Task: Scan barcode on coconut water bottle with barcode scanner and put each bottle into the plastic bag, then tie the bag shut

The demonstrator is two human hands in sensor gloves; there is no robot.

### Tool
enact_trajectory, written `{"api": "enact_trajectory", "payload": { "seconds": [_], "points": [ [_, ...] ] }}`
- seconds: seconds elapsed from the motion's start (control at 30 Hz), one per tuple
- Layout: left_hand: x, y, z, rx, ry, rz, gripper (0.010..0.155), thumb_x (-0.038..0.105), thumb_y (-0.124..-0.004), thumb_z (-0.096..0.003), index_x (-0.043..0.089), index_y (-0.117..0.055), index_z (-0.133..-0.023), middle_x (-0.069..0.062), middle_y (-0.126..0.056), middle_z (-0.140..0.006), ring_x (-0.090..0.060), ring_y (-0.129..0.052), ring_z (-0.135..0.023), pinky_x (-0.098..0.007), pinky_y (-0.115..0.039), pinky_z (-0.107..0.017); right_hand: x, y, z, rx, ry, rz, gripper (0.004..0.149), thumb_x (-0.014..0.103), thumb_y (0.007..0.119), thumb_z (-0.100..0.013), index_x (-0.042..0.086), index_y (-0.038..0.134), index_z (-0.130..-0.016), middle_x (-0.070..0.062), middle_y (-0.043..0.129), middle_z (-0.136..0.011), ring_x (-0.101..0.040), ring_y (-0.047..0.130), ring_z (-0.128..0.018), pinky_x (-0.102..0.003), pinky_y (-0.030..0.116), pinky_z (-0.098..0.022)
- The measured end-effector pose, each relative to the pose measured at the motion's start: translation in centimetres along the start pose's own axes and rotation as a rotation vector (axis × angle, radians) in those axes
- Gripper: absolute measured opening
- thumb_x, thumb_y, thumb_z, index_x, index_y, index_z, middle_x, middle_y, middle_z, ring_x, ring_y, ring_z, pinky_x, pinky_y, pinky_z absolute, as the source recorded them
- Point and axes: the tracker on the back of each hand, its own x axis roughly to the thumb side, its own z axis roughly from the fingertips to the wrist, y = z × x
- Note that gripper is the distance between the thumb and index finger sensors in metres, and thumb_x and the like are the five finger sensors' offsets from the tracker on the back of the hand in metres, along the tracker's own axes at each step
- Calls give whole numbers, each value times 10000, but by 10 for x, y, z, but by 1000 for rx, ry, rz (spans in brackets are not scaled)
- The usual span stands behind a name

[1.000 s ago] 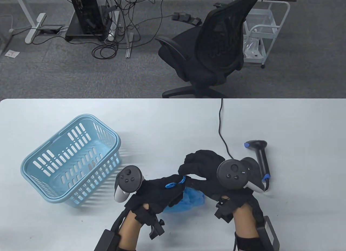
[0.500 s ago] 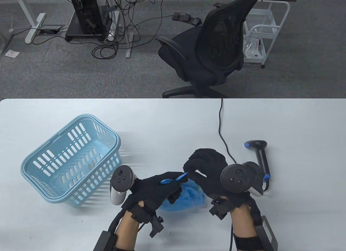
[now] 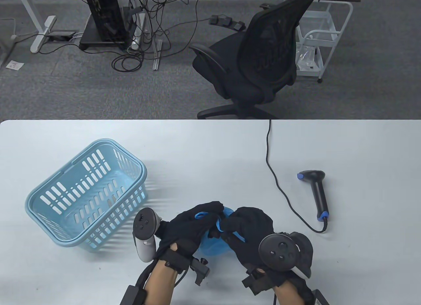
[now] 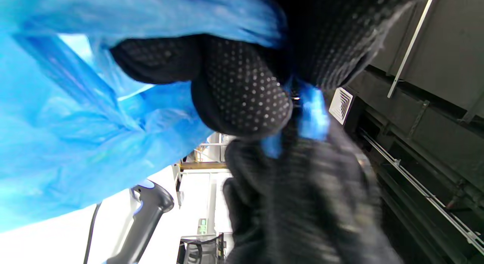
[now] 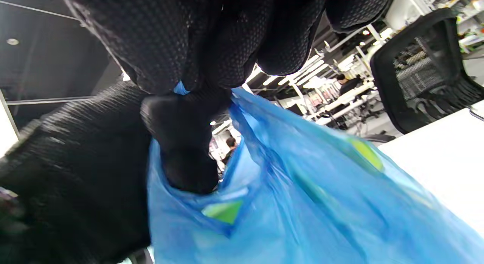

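Note:
A blue plastic bag (image 3: 213, 246) sits between my two hands near the table's front edge. My left hand (image 3: 194, 221) grips a twisted blue handle strip at the bag's top. My right hand (image 3: 240, 226) pinches the other strip right beside it, fingers curled. The bag (image 5: 287, 203) fills the right wrist view, and green shapes show through its film. In the left wrist view the bag (image 4: 75, 135) hangs at the left under my gloved fingers (image 4: 242, 101). The black barcode scanner (image 3: 317, 193) lies on the table to the right, untouched.
A light blue slotted basket (image 3: 87, 195) stands at the left of the white table (image 3: 210, 147). The scanner's black cable (image 3: 273, 167) runs back over the far table edge. A black office chair (image 3: 253, 65) stands beyond the table.
Both hands came toward the table's front edge and closed together over the bag. My right hand moved away from the scanner, which now lies in full view. The bag looks bunched up between the hands.

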Motion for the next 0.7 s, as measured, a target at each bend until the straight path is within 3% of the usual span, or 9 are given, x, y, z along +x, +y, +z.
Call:
{"api": "enact_trajectory", "payload": {
  "seconds": [0.17,0.27,0.33,0.4,0.5,0.63,0.7],
  "points": [
    [15,7,1,-7,-88,-188,334,285,-995,-551,322,-977,-882,24,-1022,-887,-149,-1089,-589,-475,-894,-542,-23,4,-5,-15,79,-17,416,438,907,-469,225,852,-822,-23,824,-899,-345,760,-942,-646,545,-724],
    [29,0,1,-72,-160,-350,330,282,-988,-555,330,-961,-880,39,-1008,-893,-145,-1067,-606,-477,-878,-562,-32,10,-12,41,57,-19,718,465,907,-462,211,596,-1057,-110,545,-1138,-440,517,-1053,-695,448,-735],
    [36,-9,1,-120,-229,-483,329,282,-980,-560,337,-951,-883,52,-997,-901,-145,-1053,-618,-478,-868,-570,-34,19,-18,129,33,-84,820,458,896,-474,224,450,-1120,-152,364,-1197,-491,372,-1071,-719,383,-732],
    [43,-14,3,-118,-256,-610,331,272,-974,-563,335,-942,-887,52,-985,-909,-156,-1039,-629,-487,-855,-577,-35,29,-26,189,19,-131,711,407,886,-489,283,528,-1090,-130,384,-1201,-485,355,-1077,-719,370,-732],
    [53,-16,8,-99,-309,-757,340,262,-976,-563,337,-938,-892,55,-986,-912,-162,-1044,-638,-495,-852,-582,-37,31,-28,154,23,-127,416,379,856,-509,293,778,-908,-56,652,-1103,-453,454,-1077,-707,408,-730],
    [56,-24,14,53,-429,-1037,433,240,-972,-564,337,-851,-969,53,-970,-924,-168,-1038,-653,-502,-841,-593,-42,26,-25,174,15,-178,397,372,825,-527,214,804,-890,-85,678,-1072,-469,471,-1061,-712,411,-726],
    [53,-30,17,139,-485,-1238,642,253,-966,-562,303,-670,-1129,110,-939,-932,-143,-1040,-687,-490,-846,-611,-45,27,-24,198,14,-219,406,384,810,-533,166,820,-875,-131,662,-1083,-490,462,-1051,-719,413,-715]
  ]
}}
